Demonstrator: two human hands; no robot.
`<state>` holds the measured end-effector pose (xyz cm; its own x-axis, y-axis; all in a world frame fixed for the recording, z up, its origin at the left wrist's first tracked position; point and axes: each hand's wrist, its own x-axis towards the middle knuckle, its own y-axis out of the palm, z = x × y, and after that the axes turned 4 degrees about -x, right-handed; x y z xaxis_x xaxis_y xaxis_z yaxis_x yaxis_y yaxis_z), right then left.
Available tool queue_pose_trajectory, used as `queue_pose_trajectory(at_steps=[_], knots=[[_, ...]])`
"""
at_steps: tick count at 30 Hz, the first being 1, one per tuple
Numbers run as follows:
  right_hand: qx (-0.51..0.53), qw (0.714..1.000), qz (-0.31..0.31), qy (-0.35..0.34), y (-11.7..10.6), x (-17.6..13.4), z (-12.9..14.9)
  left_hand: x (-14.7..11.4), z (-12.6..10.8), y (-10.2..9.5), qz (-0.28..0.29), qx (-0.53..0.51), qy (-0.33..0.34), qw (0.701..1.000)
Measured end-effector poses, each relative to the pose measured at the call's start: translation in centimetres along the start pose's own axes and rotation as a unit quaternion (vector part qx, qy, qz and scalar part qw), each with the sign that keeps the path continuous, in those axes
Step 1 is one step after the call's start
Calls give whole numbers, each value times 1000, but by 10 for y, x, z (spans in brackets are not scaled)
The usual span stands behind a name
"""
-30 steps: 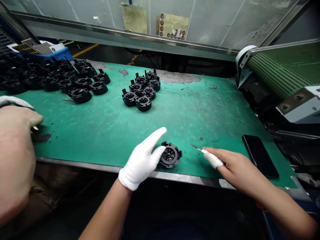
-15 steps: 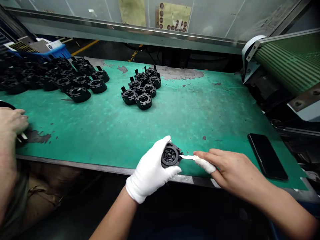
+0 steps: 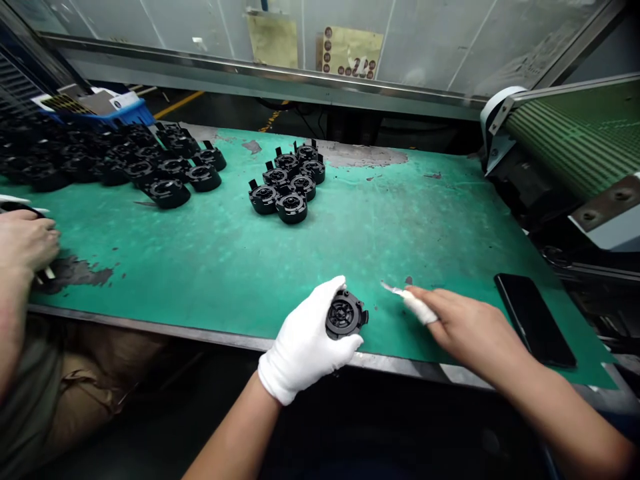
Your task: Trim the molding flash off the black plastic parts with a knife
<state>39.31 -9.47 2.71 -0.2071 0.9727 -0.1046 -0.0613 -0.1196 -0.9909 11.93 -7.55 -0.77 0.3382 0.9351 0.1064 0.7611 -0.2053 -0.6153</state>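
Note:
My left hand (image 3: 309, 340), in a white glove, is closed around a round black plastic part (image 3: 344, 315) with a spoked centre and a small tab on its right side. The part is held over the near edge of the green table. To its right, my right hand (image 3: 463, 320) pinches a small thin knife (image 3: 392, 288) between thumb and forefinger. A white covering (image 3: 419, 308) wraps the thumb. The blade points left and stands apart from the part; most of its handle is hidden in the hand.
Several black round housings (image 3: 291, 208) stand grouped mid-table, with many more (image 3: 170, 192) at the left. A phone (image 3: 535, 320) lies at the right. A green conveyor belt (image 3: 575, 127) is beyond it. Another person's hand (image 3: 27, 240) is at the left edge. A blue bin (image 3: 120, 115) sits behind.
The knife has come away from the part's right edge, up and to the right, with my right hand. My left hand still grips the part. The view has shifted slightly.

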Motion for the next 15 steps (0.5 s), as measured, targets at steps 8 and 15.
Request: queue_pose_trajectory(at_steps=[8,15], knots=[[162,984,34,-65,9,-20,-7,6,-3,-22,153,-17,6,988],[179,976,58,-108,13,-26,13,-7,-11,-6,80,-66,-41,994]])
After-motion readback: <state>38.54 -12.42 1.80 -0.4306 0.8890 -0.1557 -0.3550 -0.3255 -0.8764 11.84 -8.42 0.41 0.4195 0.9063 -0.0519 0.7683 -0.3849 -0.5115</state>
